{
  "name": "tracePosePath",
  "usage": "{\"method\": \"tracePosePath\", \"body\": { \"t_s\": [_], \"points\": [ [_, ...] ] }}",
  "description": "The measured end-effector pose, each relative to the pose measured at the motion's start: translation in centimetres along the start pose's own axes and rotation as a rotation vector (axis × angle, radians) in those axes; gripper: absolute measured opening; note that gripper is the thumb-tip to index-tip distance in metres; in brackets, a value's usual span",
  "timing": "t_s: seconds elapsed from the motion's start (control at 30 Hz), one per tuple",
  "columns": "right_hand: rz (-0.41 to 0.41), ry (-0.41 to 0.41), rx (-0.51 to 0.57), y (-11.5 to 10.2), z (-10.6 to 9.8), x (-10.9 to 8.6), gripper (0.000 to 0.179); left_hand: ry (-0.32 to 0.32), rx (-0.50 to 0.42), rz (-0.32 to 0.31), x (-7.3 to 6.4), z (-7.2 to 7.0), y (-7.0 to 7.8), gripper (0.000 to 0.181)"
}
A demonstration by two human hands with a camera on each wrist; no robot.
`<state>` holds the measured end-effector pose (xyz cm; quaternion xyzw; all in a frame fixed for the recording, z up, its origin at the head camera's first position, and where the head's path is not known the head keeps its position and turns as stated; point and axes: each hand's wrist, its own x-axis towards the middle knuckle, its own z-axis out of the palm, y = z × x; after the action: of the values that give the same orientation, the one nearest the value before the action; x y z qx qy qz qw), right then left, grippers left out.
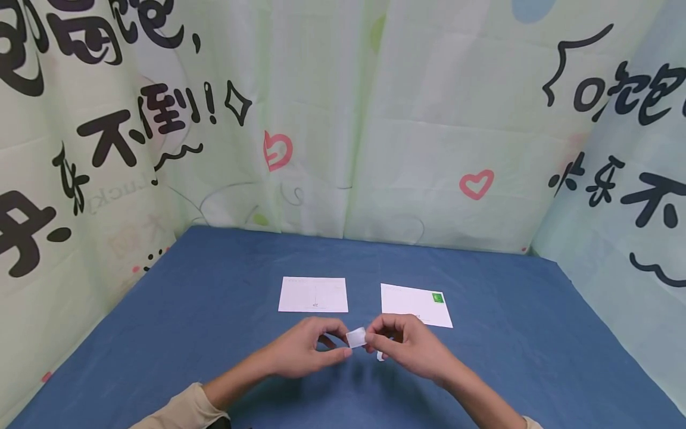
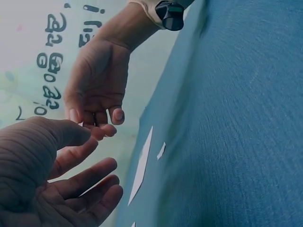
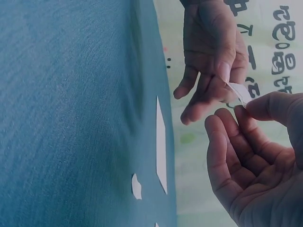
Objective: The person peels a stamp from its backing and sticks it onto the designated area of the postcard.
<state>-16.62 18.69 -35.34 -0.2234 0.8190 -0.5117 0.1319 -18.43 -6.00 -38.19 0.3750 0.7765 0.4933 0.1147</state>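
Observation:
Between my two hands is a small white square of paper (image 1: 356,338), its plain pale face toward the head camera. My right hand (image 1: 409,345) pinches its right edge between thumb and forefinger. At its opposite edge, the left hand (image 1: 305,348) has its thumb and forefinger on the paper. In the right wrist view, the left thumb tip meets a corner of the paper (image 3: 241,93). A little white scrap (image 3: 136,187) lies on the cloth, partly hidden by the right fingers in the head view.
Beyond the hands, a white card (image 1: 313,295) with faint print lies on the blue cloth (image 1: 241,268). To its right, another white card (image 1: 407,300) bears a green stamp (image 1: 437,298); the right hand overlaps its near edge. Printed curtains (image 1: 407,119) enclose the back and sides.

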Motion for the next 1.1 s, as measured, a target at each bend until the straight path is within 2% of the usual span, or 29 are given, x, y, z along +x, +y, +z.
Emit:
{"method": "tracePosePath", "body": {
  "t_s": [0.33,0.5,0.67,0.8,0.93,1.1],
  "points": [
    [0.015,-0.001,0.008,-0.1,0.1,0.0,0.022,0.024,-0.016,0.034,-0.2,-0.1,0.3,0.010],
    [-0.018,0.027,-0.050,0.1,0.4,-0.1,0.019,0.038,-0.020,0.033,-0.3,0.0,0.3,0.009],
    [-0.133,0.139,-0.167,0.2,0.8,-0.1,0.010,0.078,-0.005,0.015,-0.3,0.0,0.5,0.007],
    [-0.233,0.215,-0.217,-0.1,1.0,-0.4,0.005,0.102,0.002,-0.015,-0.5,0.0,0.7,0.008],
    [-0.313,0.226,-0.246,-0.4,1.3,-0.6,0.003,0.107,-0.001,-0.034,-0.6,-0.1,0.8,0.010],
    [-0.408,0.198,-0.295,-0.6,1.9,-0.7,0.008,0.105,-0.010,-0.040,-0.7,-0.1,0.7,0.010]
  ]
}}
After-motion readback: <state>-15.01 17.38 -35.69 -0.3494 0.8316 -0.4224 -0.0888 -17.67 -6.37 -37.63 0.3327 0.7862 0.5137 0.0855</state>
